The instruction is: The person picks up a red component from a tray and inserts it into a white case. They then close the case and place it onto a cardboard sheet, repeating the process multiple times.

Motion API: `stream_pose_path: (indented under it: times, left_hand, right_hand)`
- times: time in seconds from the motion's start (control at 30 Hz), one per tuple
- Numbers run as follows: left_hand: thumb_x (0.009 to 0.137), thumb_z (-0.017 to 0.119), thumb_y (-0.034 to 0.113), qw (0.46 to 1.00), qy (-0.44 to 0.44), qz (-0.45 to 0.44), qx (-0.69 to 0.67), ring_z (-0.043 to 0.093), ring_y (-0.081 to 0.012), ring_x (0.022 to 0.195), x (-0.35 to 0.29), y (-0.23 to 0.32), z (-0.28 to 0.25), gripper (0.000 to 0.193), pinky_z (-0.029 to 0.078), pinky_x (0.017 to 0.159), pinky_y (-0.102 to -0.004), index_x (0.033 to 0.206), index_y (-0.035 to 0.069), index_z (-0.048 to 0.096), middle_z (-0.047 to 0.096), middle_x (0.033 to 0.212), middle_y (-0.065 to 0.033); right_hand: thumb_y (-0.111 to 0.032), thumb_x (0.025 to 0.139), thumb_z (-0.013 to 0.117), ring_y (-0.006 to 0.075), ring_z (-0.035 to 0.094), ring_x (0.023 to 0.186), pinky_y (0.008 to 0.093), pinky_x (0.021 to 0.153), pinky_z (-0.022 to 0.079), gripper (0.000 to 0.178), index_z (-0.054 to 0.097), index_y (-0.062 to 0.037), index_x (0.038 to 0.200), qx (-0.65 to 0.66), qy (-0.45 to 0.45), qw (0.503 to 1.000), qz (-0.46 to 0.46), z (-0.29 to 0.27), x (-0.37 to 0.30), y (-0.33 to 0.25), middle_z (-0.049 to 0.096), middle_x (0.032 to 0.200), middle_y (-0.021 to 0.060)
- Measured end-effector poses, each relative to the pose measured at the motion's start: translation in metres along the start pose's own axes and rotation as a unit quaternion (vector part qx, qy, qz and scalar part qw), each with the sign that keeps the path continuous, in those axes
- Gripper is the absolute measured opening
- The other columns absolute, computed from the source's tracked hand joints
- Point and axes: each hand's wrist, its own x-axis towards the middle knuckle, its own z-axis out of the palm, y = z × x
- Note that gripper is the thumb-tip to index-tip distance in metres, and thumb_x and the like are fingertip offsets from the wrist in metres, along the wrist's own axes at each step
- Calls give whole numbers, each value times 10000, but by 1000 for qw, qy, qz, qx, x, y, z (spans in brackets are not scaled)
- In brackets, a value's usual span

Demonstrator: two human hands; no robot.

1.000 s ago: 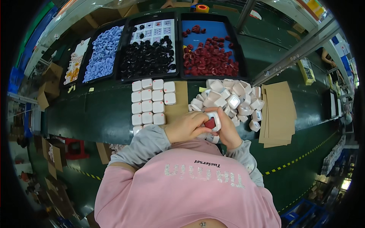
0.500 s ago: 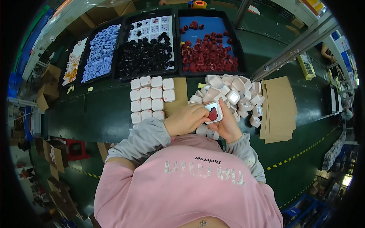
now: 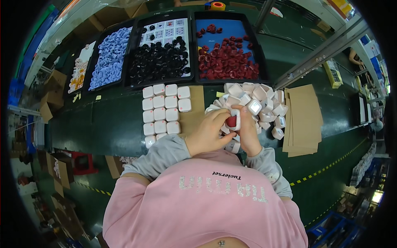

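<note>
In front of my chest I hold a small white rounded-square case (image 3: 237,126) with a dark red curved piece (image 3: 231,121) inside it. My right hand (image 3: 249,134) is closed round the right side of the case. My left hand (image 3: 210,133) grips it from the left, a finger at the upper edge and the thumb at the lower edge, beside the red piece. Part of the case is hidden by my fingers. Just beyond my hands lies a heap of similar pale cases (image 3: 255,106), lying at all angles.
Rows of white cases (image 3: 159,114) stand on the left beside a cardboard sheet (image 3: 193,103). Black trays behind hold red pieces (image 3: 225,62), black pieces (image 3: 159,60) and blue pieces (image 3: 108,58). Flat cardboard sheets (image 3: 304,120) lie right, near a metal post (image 3: 320,53).
The red piece sits more squarely in the case. My left fingers have shifted from the piece to the case's edges, and the case has tilted more upright.
</note>
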Motion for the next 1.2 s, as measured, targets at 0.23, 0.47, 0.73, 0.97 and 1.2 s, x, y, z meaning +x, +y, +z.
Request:
stream_pose_path:
  times: [0.23, 0.47, 0.73, 0.97, 1.2]
  left_hand:
    - [832, 680, 168, 952, -171, -188, -170, 603, -265, 851, 15, -12, -16, 291, 491, 759, -324, 1058, 10, 588, 598, 968, -134]
    - [874, 643, 187, 974, -171, -120, -94, 583, -210, 715, 7, -12, -16, 184, 428, 574, -324, 949, 27, 591, 571, 796, -85]
    - [864, 657, 171, 954, -194, -194, -121, 470, -175, 528, -3, -12, -10, 163, 396, 529, -310, 905, 37, 574, 482, 587, -35]
    - [860, 667, 113, 979, -155, -5, -133, 545, -123, 802, 4, -30, -31, 197, 447, 667, -276, 1018, 29, 585, 574, 926, -62]
    - [840, 693, 186, 987, 4, -160, 14, 643, -258, 910, 71, -122, -39, 564, 502, 792, -345, 1286, 15, 393, 589, 1199, -210]
  right_hand:
    - [-451, 1000, 354, 70, 514, 632, 191, 509, 421, 454, 515, -75, 1194, -54, -3, 998, 16, -10, 2, 8, 572, 845, 21]
    - [-421, 1006, 349, 60, 462, 524, 193, 449, 378, 424, 532, -76, 1172, -35, -35, 999, 19, -7, -1, 15, 546, 772, 10]
    - [-425, 1013, 319, 80, 501, 577, 199, 463, 370, 457, 524, -40, 1149, -36, -89, 994, 49, -17, 0, 19, 585, 792, 38]
    - [-511, 992, 308, 93, 468, 527, 226, 448, 335, 494, 584, -116, 1100, 161, -85, 963, 200, -14, 8, 5, 596, 766, -3]
    - [-371, 988, 455, 125, 555, 843, 265, 720, 466, 413, 447, -53, 1251, -154, -38, 985, -65, -16, 47, 31, 566, 1016, 41]
